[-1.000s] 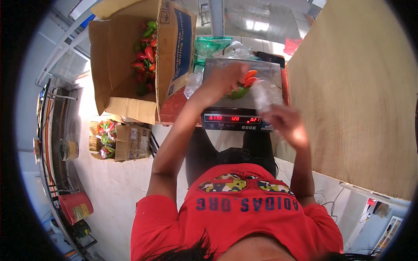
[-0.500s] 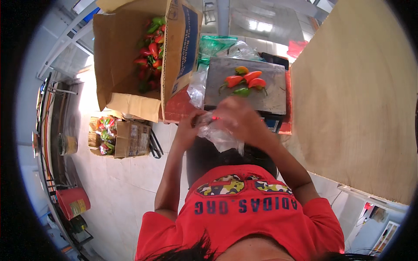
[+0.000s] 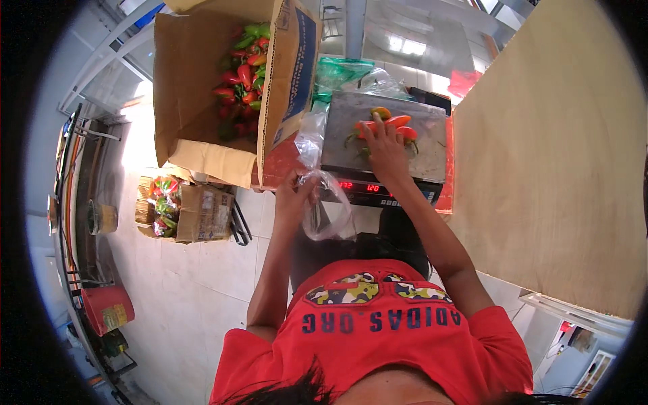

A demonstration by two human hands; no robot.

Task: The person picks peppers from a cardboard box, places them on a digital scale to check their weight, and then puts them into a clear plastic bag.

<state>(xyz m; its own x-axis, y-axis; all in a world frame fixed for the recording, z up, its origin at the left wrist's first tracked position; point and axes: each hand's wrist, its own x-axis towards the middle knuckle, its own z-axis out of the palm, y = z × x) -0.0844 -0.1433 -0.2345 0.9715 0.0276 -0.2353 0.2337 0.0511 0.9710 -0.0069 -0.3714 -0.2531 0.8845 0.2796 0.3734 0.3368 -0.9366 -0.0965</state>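
My left hand (image 3: pixel 295 194) pinches the rim of a clear plastic bag (image 3: pixel 332 233), which hangs with its mouth spread in front of the digital scale. On the scale's grey metal platform (image 3: pixel 425 158) lies a small group of red, orange and green peppers (image 3: pixel 399 121). Over these peppers my right hand (image 3: pixel 387 147) reaches from the near side, fingers apart and touching them; it partly covers the pile, and nothing is lifted. Red digits glow on the scale's front display (image 3: pixel 372 188).
Left of the scale, a large open cardboard box (image 3: pixel 202 81) holds many peppers. A smaller carton (image 3: pixel 208 214) with bagged peppers stands on the floor. Green plastic bags (image 3: pixel 341 73) lie behind the scale. A tall plywood board (image 3: pixel 547 162) stands on the right.
My right hand has left the plastic bag and moved forward onto the peppers. The bag's mouth is now spread wide, held by my left hand alone.
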